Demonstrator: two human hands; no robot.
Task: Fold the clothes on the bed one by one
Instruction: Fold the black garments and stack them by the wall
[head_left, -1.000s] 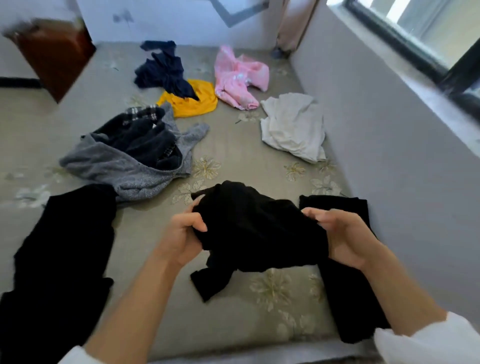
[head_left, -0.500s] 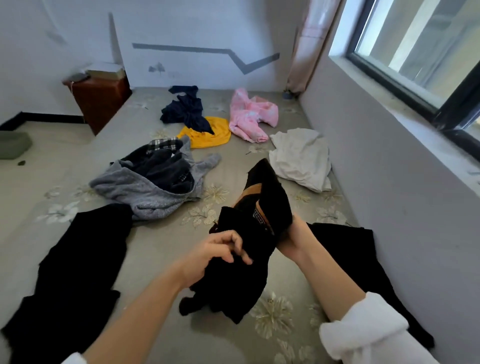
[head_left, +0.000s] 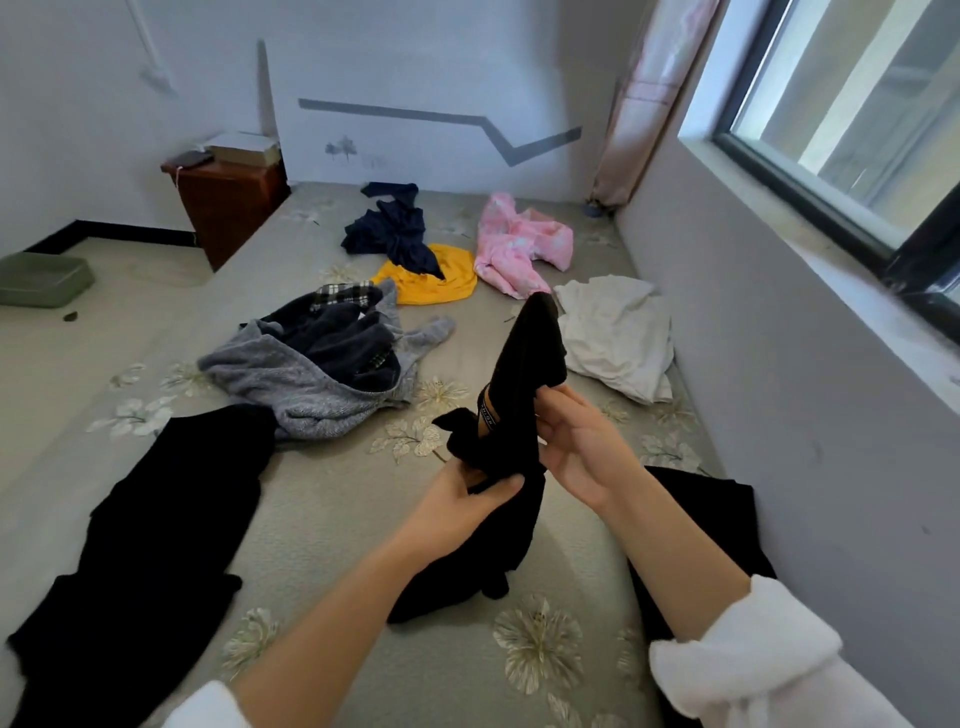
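While spread across most of the frame: bed (head_left: 322, 525), grey-green cover with pale flower print, bearing all garments listed below.

Black garment, large (head_left: 140, 551), lower left of frame, laid flat on cover.

Second black garment (head_left: 722, 525), lower right, against the wall, partly hidden behind the right forearm.

Grey knit top (head_left: 306, 384), left of centre, crumpled, with dark checked piece (head_left: 343, 338) bundled on it.

White garment (head_left: 618, 332), right of centre, rumpled, near the wall.

Pink garment (head_left: 514, 244), upper centre, crumpled.

Yellow garment (head_left: 436, 275), just left of the pink, partly overlapped by navy garment (head_left: 395, 228).

Black garment in hand (head_left: 519, 415), centre of frame, lifted above the cover, upper end standing up, lower end trailing down to the cover; lettered band showing at mid-length.

Left hand (head_left: 462, 504), below centre, closed round the bunched lower part of that garment.

Right hand (head_left: 576, 441), just right of centre, palm up, fingertips pinching the upper part of the same garment.

Brown cabinet (head_left: 228, 202), upper left, beside the bed.

Green tray (head_left: 41, 280), far left, on the floor.
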